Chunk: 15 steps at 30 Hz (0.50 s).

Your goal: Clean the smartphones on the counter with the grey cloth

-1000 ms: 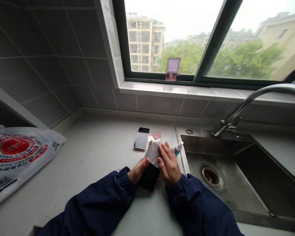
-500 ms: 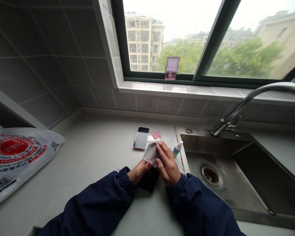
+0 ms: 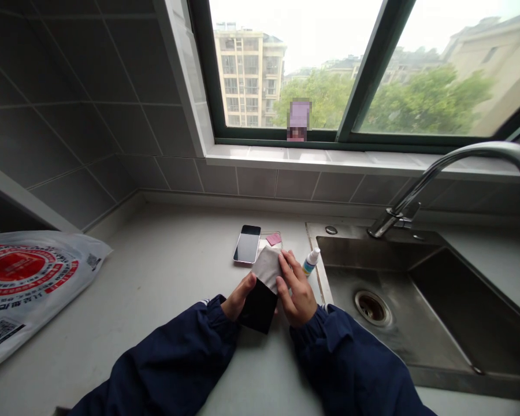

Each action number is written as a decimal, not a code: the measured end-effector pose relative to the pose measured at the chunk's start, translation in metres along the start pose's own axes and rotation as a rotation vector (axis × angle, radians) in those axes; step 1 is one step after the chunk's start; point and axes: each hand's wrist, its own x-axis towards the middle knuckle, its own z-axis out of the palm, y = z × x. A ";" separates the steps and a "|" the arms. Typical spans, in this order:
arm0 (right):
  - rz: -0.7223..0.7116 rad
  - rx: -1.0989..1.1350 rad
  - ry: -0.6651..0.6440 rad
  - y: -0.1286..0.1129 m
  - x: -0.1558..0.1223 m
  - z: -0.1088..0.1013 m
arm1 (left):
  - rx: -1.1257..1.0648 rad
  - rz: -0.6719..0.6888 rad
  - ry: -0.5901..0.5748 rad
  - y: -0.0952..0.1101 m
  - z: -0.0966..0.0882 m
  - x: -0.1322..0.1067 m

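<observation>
My left hand [image 3: 238, 299] is closed around the left edge of a flat black rectangular thing [image 3: 256, 306], perhaps a small tablet, tilted just above the counter. A grey cleaning cloth [image 3: 268, 268] with a zigzag edge lies over its upper part. At the right side my right hand [image 3: 298, 296] pinches the cloth against it, with fingers bent. Just beyond my right hand stands a small spray bottle [image 3: 311, 262] with a white cap. A phone [image 3: 247, 244] lies screen up behind the cloth, beside a clear case [image 3: 264, 245] bearing a pink piece [image 3: 274, 238].
A steel sink [image 3: 409, 335] with a tall curved faucet [image 3: 420, 182] takes up the right side. At the far left lies a white plastic bag [image 3: 39, 289] with red print. Behind the counter [image 3: 164, 260] is a tiled wall under a window.
My left thumb has moved off the cloth toward the left edge, and more of the black surface and the cloth's zigzag edge now shows. The view has shifted slightly.
</observation>
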 end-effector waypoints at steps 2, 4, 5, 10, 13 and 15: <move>-0.002 0.005 -0.002 0.000 -0.001 -0.001 | 0.025 -0.020 -0.003 0.001 0.002 -0.002; -0.022 -0.002 -0.014 0.000 -0.001 -0.003 | 0.077 -0.036 -0.017 0.002 0.003 -0.004; -0.035 -0.010 -0.022 0.000 -0.001 -0.003 | 0.109 -0.041 -0.026 0.002 0.004 -0.005; -0.087 -0.042 -0.053 -0.002 -0.001 -0.006 | 0.191 0.001 -0.103 0.003 0.005 -0.003; -0.090 -0.031 -0.072 -0.003 -0.001 -0.007 | 0.197 0.032 -0.154 0.001 0.004 0.001; -0.076 -0.021 -0.074 -0.003 -0.001 -0.007 | 0.202 0.058 -0.148 -0.001 0.002 0.002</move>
